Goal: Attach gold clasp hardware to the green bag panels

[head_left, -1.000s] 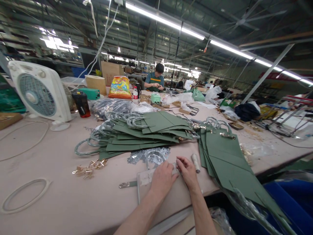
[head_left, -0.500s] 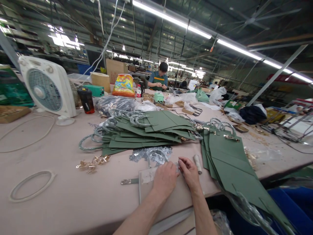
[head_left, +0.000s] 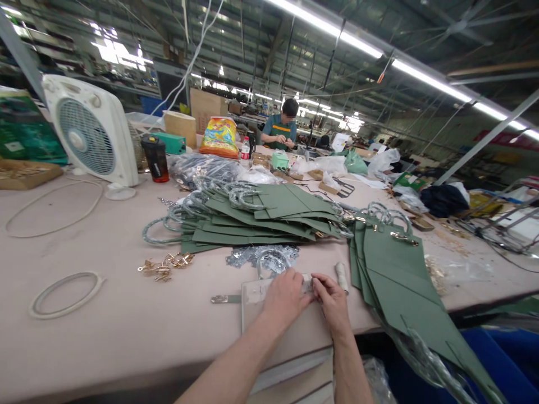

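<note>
Lower centre of the frame, on the pink table (head_left: 122, 331), I log a beige bag panel (head_left: 301, 326) lying flat beneath both hands. Left hand (head_left: 285, 296): back up, laid over the panel's upper part, fingers curled; from my feed I cannot tell whether it grips anything. Right hand (head_left: 332, 298): thumb and forefinger brought close together at a pale strip (head_left: 306, 284) by the panel's upper edge; whether they pinch it, I cannot tell. Strap (head_left: 234, 299) with metal clasp (head_left: 219, 299) sticks out past the panel's left edge. Clear-wrapped handle loop (head_left: 273, 256) beyond its top edge, over thin metal plates (head_left: 244, 256). Small pale roll (head_left: 341, 275) just beside the right hand. Centre: overlapping stack of green bags (head_left: 256, 224). Right of centre: hanging green bags (head_left: 396, 264), draped past the table's edge. Left of centre: loose gold-coloured clips (head_left: 166, 266), well apart from the hands. Upper left: white fan (head_left: 90, 132). Upper centre: co-worker (head_left: 278, 130), head bent.
</note>
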Available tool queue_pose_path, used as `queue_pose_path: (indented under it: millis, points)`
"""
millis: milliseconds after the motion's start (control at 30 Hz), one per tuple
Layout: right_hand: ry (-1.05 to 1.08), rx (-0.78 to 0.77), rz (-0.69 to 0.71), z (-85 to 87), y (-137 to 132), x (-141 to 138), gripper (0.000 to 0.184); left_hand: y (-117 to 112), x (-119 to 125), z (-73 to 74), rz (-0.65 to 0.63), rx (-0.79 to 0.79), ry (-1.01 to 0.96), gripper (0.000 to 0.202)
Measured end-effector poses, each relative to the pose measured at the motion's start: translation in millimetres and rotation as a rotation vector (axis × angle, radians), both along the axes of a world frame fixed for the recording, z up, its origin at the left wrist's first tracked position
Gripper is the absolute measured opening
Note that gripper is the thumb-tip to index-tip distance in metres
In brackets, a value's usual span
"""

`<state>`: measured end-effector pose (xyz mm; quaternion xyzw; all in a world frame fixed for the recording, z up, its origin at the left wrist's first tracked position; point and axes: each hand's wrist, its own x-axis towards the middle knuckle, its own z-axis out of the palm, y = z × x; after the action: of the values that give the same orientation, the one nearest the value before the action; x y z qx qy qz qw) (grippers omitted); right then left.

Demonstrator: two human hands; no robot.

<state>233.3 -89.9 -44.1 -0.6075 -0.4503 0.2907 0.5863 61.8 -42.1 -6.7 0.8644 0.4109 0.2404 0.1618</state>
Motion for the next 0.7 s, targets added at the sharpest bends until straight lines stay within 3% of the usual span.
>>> queue_pose_path:
  millis: [300, 533, 700]
  points:
    - [-0.150, -0.045, 0.156, 8.8, 0.0, -3.9, 0.033, 1.8, 1.5, 6.0, 0.007, -0.049, 0.027, 0.027]
    - [-0.273, -0.019, 0.151, 8.1, 2.2, -8.5, 0.029, 1.6, 1.3, 4.1, 0.001, -0.057, 0.025, 0.024]
    - [-0.349, 0.010, 0.053, 7.5, 2.5, -10.0, 0.027, 0.9, 1.3, 5.7, 0.004, -0.069, 0.031, 0.027]
